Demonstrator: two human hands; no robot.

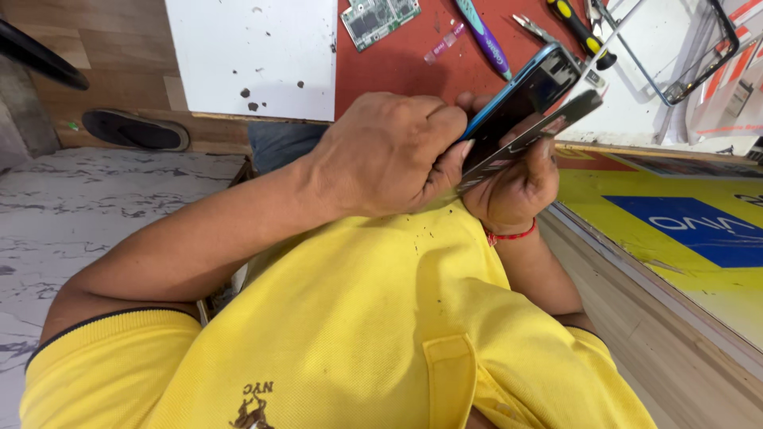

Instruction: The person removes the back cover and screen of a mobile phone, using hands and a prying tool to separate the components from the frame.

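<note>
Right now both hands are clamped on the phone (524, 87) at chest height: the left hand (389, 151) curls tight over its lower end, the right hand (513, 187) cups it from beneath. Its dark screen panel (548, 127) is already lifted apart from the blue frame, not fully off. Beyond, the desk (397, 67) carries a circuit board (377, 17) and a screwdriver (580, 32); no containers show.

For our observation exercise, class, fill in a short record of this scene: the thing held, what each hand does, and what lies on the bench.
Held: phone, blue frame, dark panel lifted apart from it
Left hand: curled, thumb pressed at the phone edge
Right hand: cradles the phone from below
Wrist: red thread
Bench: red mat, circuit board, screwdriver
</note>
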